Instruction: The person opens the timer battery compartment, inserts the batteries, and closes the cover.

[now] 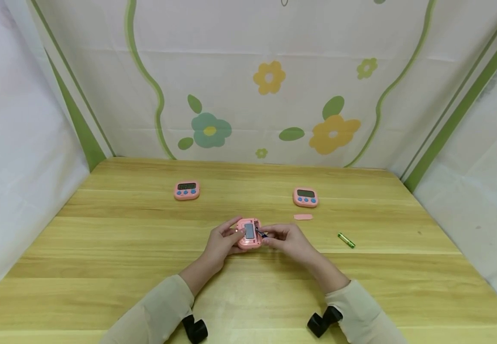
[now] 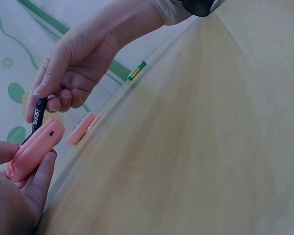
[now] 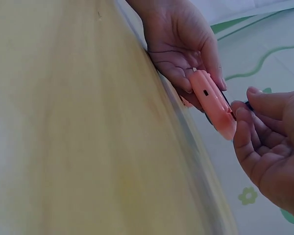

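A pink digital timer is held back side up in my left hand, thumb on its back and fingers beneath. Its battery slot lies uncovered along the right side. My right hand pinches a black battery with white lettering between thumb and forefinger, tilted with its far end at the slot. Whether that end sits inside the slot, I cannot tell. In the right wrist view the timer is edge-on and the fingers hide most of the battery.
Two more pink timers with blue buttons lie farther back, one at left and one at right. A small pink battery cover is in front of the right one. A green battery lies on the wooden table at right.
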Demonstrator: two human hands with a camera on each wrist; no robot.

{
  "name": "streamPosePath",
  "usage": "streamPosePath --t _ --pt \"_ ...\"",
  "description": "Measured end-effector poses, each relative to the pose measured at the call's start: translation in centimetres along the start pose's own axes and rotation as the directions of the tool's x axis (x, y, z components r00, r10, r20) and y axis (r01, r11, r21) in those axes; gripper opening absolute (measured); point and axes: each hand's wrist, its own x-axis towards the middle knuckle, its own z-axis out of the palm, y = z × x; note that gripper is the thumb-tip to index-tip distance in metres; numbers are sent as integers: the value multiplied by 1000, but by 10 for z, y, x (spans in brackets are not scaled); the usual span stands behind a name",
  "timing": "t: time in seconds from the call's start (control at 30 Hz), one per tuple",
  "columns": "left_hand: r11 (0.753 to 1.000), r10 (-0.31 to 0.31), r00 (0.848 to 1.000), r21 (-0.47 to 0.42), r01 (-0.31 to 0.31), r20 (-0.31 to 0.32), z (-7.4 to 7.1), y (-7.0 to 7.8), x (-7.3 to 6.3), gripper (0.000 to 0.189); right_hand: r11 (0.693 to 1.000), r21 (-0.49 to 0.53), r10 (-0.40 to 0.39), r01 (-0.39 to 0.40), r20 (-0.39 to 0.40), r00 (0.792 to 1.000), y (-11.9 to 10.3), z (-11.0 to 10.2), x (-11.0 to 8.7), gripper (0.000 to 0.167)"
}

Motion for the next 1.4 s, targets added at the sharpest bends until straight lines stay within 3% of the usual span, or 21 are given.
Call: streamPosePath --t 0.17,0.4,0.6,0.8,1.0,1.17,1.4 --pt "1000 -1 1000 16 1 19 -1 0 -1 45 1000 -6 -29 29 -29 999 3 5 0 26" --pt "1000 0 998 30 -2 60 -1 0 -2 46 984 -147 -116 104 -79 990 6 10 0 23" --pt "999 -1 995 41 -3 96 -1 2 -4 47 981 -189 -71 49 -109 992 -7 10 -2 45" --pt "999 1 993 31 -5 120 -2 0 -3 47 997 -15 74 -74 -17 997 -13 7 -3 57" --pt "999 11 993 31 -15 120 0 -1 -3 45 976 152 150 -158 65 987 -10 5 -4 57" --pt "999 14 992 28 -17 126 0 -1 -3 45 954 223 194 -199 46 980 4 7 -1 55" --pt "999 7 992 37 -12 127 0 -3 -2 45 955 214 206 -204 11 978 5 10 -1 50"
